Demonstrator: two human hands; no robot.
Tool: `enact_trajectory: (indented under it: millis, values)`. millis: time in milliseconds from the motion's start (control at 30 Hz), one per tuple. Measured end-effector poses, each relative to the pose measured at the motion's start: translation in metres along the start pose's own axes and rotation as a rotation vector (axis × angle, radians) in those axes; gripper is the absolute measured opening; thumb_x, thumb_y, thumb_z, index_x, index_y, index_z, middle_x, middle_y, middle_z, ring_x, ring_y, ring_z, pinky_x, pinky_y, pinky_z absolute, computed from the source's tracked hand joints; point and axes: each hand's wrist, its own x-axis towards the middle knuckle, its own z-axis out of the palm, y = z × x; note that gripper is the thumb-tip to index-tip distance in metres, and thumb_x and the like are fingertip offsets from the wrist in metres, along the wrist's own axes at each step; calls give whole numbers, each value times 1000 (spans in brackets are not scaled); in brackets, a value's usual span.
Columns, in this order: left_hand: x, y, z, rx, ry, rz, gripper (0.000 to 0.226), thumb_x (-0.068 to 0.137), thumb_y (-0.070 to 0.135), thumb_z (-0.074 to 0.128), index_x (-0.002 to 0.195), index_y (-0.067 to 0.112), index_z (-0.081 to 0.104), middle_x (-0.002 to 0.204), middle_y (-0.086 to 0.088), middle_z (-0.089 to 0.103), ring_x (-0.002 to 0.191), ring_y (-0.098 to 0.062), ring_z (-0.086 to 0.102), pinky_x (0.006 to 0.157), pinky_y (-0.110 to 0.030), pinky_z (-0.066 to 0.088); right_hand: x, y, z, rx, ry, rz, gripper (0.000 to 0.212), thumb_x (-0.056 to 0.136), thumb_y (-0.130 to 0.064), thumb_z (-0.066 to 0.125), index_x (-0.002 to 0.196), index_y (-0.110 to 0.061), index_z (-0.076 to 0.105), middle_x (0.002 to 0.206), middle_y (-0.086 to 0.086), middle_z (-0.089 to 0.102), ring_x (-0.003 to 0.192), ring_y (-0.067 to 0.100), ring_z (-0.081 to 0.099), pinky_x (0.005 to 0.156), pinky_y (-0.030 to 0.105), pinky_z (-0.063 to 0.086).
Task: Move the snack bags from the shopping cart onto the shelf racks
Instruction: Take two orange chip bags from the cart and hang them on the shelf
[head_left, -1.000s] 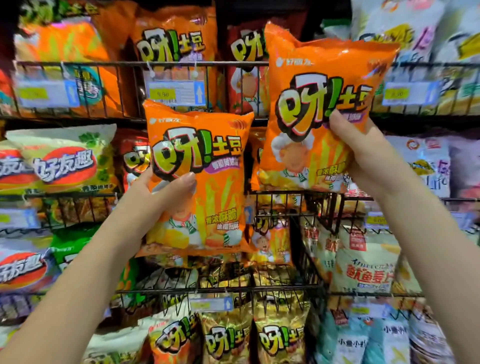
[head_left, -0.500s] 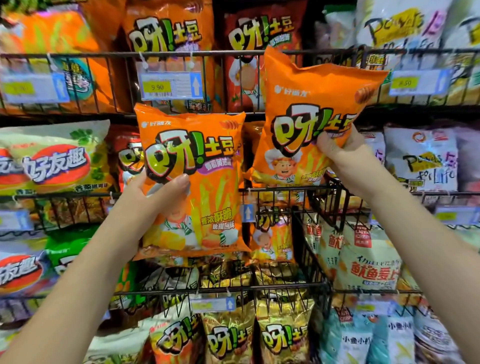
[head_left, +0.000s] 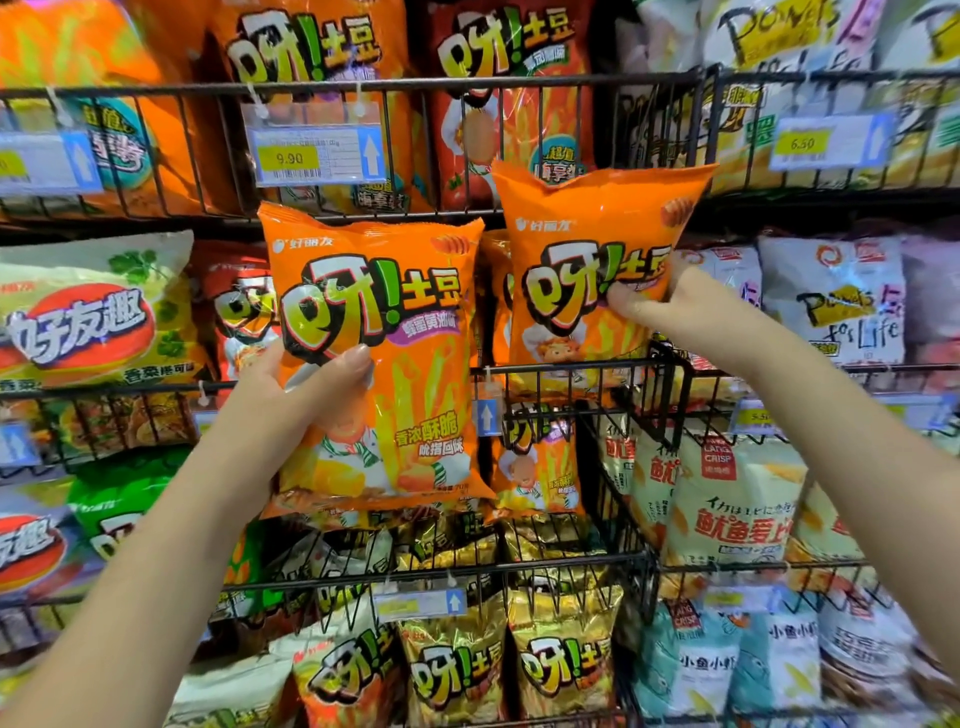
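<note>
Held up in the left hand (head_left: 291, 395), thumb pressed across the front and fingers curled behind: an orange bag (head_left: 384, 322) printed 呀!土豆, with 好丽友 in the top corner and a purple flavour band just right of the thumb tip. Gripped in the right hand (head_left: 670, 306), thumb on the lettering, fingers wrapped round the right edge: a second orange bag (head_left: 587, 234) of the same brand, lower edge level with the wire rack (head_left: 571, 370) rail just below the thumb. Above the left thumb: a price tag (head_left: 311, 156) reading 9.90. Up and right of the right fingers: another tag (head_left: 826, 143), 6.50.
</note>
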Motion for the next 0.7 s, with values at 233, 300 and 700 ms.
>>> enact_trajectory:
  millis: [233,300,700]
  values:
    - [4,-6,9,3,-31,-5,18,93,41,72,106,30,68,112,-6,77,104,-28,74,95,-52,58,2,14,2,-138,-29,72,66,89,-67,59,144,-35,43,129,-20,62,113,-2,59,89,18,44]
    - [5,-8,12,0,-42,-4,17,93,41,72,106,30,69,112,-6,77,104,-28,74,95,-51,58,2,14,1,-188,-68,86,59,91,-67,56,141,-38,46,131,-22,60,116,0,58,90,15,42]
    - [11,-19,7,37,-62,-1,34,89,45,77,118,30,66,105,2,78,95,-21,76,83,-44,62,-1,5,1,-266,-125,145,39,95,-59,54,132,-47,48,118,-29,58,103,1,57,82,13,40]
